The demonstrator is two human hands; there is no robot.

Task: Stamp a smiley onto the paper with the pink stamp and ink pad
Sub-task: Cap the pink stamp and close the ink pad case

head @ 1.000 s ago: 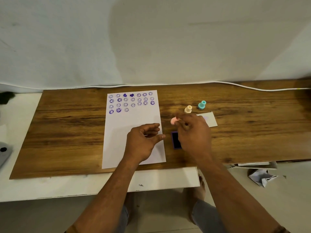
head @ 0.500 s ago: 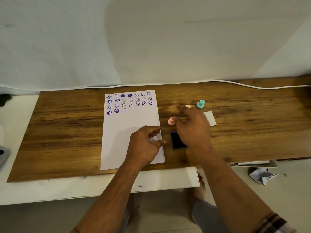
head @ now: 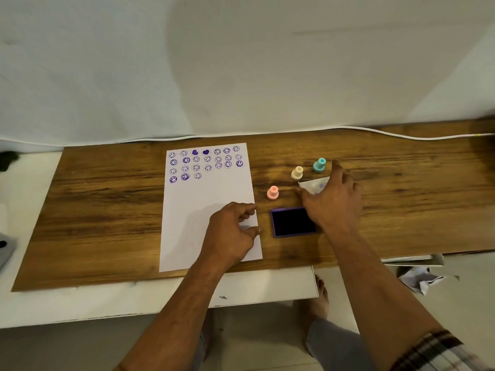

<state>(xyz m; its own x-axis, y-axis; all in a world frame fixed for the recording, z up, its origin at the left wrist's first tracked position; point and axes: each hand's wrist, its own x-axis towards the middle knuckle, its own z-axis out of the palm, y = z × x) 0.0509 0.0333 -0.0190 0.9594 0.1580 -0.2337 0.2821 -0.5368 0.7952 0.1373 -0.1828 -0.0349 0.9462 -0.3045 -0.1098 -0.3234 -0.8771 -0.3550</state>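
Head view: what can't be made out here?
- Ink pad: right edge hidden by the right hand.
- White card: mostly covered by that hand; its purple mark is unreadable.
- Pink stamp: face turned down onto the table, design unseen.
- Paper: faint prints too small to tell apart.

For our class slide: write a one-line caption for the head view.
Left hand steadies the stamped paper; right hand reaches past the ink pad, pink stamp standing free.

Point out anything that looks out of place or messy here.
Little stands out. Two solid hearts break the rows of smileys on the paper, and several prints are faint. A crumpled paper lies on the floor at the right. The stamps stand upright and the ink pad lies open.
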